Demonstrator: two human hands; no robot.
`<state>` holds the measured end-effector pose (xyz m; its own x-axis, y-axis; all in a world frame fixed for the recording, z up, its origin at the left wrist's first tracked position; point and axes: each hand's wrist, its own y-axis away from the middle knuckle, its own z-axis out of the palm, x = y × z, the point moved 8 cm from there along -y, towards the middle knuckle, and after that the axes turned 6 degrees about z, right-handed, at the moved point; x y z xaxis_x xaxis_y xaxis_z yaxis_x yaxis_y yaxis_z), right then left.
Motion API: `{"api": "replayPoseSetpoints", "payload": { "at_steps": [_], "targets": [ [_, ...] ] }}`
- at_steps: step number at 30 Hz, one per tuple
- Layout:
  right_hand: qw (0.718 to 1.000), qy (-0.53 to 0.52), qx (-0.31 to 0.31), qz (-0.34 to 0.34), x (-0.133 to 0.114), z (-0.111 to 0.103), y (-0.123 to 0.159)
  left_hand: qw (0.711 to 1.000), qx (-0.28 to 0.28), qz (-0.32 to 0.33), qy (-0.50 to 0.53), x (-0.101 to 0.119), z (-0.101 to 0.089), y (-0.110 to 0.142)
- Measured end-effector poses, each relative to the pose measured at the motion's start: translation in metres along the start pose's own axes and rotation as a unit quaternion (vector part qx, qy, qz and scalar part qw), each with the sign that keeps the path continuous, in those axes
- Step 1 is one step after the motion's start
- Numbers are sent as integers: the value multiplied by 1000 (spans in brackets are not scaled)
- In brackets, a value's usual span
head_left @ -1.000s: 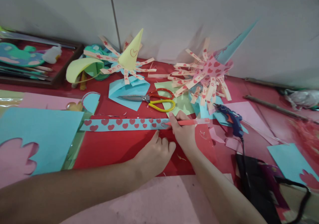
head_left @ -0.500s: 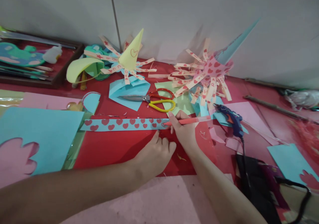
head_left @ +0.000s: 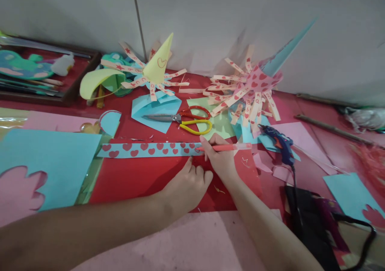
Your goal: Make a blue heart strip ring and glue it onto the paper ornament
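A light blue paper strip [head_left: 144,152] patterned with red hearts lies across a red sheet [head_left: 132,178]. My right hand [head_left: 221,156] grips a red pen [head_left: 227,147], its tip touching a heart outline near the strip's right end. Curled into a loose fist, my left hand [head_left: 189,182] rests just below the strip, with its index fingertip at the lower edge; nothing shows in it. Scissors [head_left: 180,119] with one red and one yellow handle lie behind the strip, partly on folded blue paper [head_left: 156,108].
Behind stand a yellow paper cone [head_left: 158,64] and a pink-and-blue one [head_left: 261,78], both with paper strips fanned around them. A glue gun [head_left: 279,142] with a cord lies right. A dark tray [head_left: 67,96] holds brushes at left. Blue paper [head_left: 54,154] lies below it.
My right hand and the pen have shifted very slightly left over the heart at the strip's right end. My left hand has stayed in place.
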<state>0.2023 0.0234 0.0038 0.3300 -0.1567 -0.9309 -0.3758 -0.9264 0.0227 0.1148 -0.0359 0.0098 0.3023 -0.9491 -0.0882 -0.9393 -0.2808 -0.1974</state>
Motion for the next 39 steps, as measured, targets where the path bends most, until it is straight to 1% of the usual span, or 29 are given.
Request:
{"api": "replayPoseSetpoints", "payload": {
  "at_steps": [13, 15, 19, 21, 29, 34, 39],
  "targets": [
    [999, 24, 24, -29, -3, -2, -1, 1000, -1, -1, 4, 0, -2, 0],
    [1000, 13, 22, -13, 0, -3, -1, 1000, -3, -1, 4, 0, -2, 0],
    [998, -54, 8, 41, 10, -3, -3, 1000, -8, -1, 8, -1, -2, 0],
    [996, -71, 4, 46, 12, -2, -4, 1000, -8, 1, 3, 0, -2, 0],
    [999, -43, 5, 23, 9, -1, -3, 1000, 3, 1, 0, 0, -1, 0],
    [1000, 7, 13, -2, 0, -1, 1, 1000, -9, 6, 7, 1, 0, 0],
    [999, 37, 18, -23, -6, -1, 2, 1000, -3, 2, 13, 0, -2, 0]
  ]
}}
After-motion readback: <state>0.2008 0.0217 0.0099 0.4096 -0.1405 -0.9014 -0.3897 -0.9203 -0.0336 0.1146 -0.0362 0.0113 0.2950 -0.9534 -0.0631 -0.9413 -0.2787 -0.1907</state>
